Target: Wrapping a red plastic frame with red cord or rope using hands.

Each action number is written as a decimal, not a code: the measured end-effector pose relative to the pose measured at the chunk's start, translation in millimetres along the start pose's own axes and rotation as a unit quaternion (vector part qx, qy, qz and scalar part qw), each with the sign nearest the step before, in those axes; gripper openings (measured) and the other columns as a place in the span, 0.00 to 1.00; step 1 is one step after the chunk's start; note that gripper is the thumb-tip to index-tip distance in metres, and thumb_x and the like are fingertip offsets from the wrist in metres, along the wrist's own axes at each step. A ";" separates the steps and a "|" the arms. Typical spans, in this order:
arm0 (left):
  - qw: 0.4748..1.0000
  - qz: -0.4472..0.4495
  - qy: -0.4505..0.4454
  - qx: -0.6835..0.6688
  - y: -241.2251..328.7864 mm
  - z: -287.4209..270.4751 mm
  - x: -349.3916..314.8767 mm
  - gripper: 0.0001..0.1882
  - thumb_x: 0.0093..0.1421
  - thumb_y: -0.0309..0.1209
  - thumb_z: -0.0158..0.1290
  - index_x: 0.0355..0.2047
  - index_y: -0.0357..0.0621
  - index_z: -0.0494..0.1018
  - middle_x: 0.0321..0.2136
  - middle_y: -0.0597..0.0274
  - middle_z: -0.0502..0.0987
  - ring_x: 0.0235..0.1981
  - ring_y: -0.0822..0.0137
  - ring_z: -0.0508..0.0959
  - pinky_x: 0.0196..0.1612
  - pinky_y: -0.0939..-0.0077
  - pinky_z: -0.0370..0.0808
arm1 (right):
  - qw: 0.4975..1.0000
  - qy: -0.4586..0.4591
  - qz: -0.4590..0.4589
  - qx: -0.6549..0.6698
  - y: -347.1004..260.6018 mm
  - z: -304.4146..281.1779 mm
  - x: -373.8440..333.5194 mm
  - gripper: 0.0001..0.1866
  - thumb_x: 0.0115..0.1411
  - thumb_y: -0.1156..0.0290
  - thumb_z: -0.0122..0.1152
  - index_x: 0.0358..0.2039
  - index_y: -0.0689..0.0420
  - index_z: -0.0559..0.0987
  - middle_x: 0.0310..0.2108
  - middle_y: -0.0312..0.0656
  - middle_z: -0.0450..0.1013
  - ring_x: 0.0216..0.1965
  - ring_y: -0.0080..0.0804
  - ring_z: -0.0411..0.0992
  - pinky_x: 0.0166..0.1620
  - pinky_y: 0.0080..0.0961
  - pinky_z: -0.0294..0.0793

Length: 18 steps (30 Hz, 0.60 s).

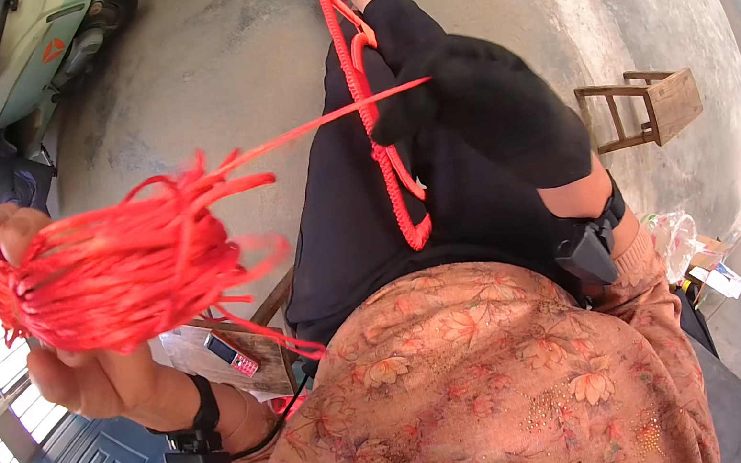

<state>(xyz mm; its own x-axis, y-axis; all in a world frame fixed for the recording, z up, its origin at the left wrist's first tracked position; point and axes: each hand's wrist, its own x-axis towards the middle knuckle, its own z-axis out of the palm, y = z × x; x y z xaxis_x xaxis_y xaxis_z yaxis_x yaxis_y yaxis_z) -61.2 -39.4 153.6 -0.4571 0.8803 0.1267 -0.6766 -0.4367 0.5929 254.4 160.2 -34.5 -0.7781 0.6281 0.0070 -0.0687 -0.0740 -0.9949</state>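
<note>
A thick bundle of red cord (120,271) fills my bare left hand (88,378), whose fingers wrap around its far left end. Loose loops and ends stick out of the bundle's right side. One strand (315,125) runs taut from it to my right hand (497,110), which wears a black glove and is closed on that strand; its fingertips are dark and slightly blurred. Across my lap lies a long, narrow frame (370,125) wound with tight coils of red cord. The taut strand crosses over this frame without a clear sign of touching it.
A small wooden stool (661,108) stands on the concrete floor at right. Far left is a parked scooter (38,61). A phone (232,353) lies on a wooden surface beside my left forearm. A clear plastic bag (672,237) sits near my right elbow.
</note>
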 end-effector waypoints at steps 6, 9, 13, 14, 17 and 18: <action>0.883 -0.121 0.152 0.428 -49.3 -59.6 14.2 0.21 0.62 0.33 0.50 0.54 0.38 0.64 0.43 0.51 0.75 0.36 0.66 0.79 0.36 0.77 0.77 | 0.967 -0.009 0.082 0.242 -99.1 61.0 42.8 0.06 0.61 0.74 0.52 0.35 0.62 0.75 0.31 0.37 0.73 0.34 0.23 0.71 0.39 0.21 0.70; 0.825 -0.254 0.120 0.490 -108.4 -60.4 9.1 0.19 0.58 0.30 0.55 0.49 0.38 0.67 0.36 0.54 0.78 0.37 0.66 0.79 0.40 0.74 0.76 | 0.973 0.020 0.171 0.155 -84.4 62.4 48.0 0.08 0.62 0.70 0.51 0.29 0.59 0.72 0.26 0.33 0.70 0.29 0.19 0.68 0.34 0.18 0.68; 0.761 -0.147 0.015 0.632 -171.7 -57.1 1.7 0.26 0.48 0.33 0.64 0.46 0.39 0.68 0.33 0.58 0.79 0.35 0.66 0.79 0.42 0.72 0.75 | 0.932 -0.034 0.218 0.287 -85.9 63.0 41.7 0.07 0.63 0.69 0.52 0.29 0.57 0.72 0.23 0.30 0.67 0.23 0.16 0.62 0.28 0.15 0.62; 0.725 -0.152 0.039 0.671 -178.4 -56.6 1.3 0.26 0.47 0.32 0.64 0.45 0.38 0.68 0.32 0.58 0.79 0.34 0.66 0.79 0.42 0.71 0.75 | 0.914 -0.045 0.246 0.319 -87.8 62.7 41.1 0.07 0.63 0.69 0.52 0.29 0.57 0.72 0.22 0.29 0.66 0.21 0.16 0.60 0.26 0.14 0.59; 0.693 -0.172 0.058 0.697 -183.5 -64.6 -0.3 0.25 0.47 0.32 0.64 0.45 0.38 0.68 0.32 0.60 0.79 0.33 0.66 0.79 0.41 0.71 0.75 | 0.945 -0.013 0.219 0.244 -108.4 75.5 31.6 0.05 0.62 0.70 0.54 0.29 0.56 0.72 0.22 0.29 0.65 0.19 0.15 0.58 0.23 0.13 0.55; 0.701 -0.189 0.056 0.685 -182.7 -69.0 -0.9 0.24 0.48 0.32 0.64 0.44 0.39 0.68 0.31 0.61 0.79 0.33 0.66 0.79 0.40 0.71 0.76 | 0.945 -0.012 0.218 0.245 -107.7 74.0 32.7 0.05 0.62 0.70 0.54 0.29 0.56 0.72 0.22 0.29 0.65 0.19 0.15 0.58 0.23 0.13 0.55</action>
<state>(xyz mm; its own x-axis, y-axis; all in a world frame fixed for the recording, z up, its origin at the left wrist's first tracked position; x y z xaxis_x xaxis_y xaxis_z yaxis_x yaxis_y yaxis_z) 23.0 26.8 -9.7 -0.4884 0.8318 -0.2638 0.3934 0.4797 0.7843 190.1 131.4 80.3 -0.8130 0.4381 -0.3836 -0.0148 -0.6742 -0.7384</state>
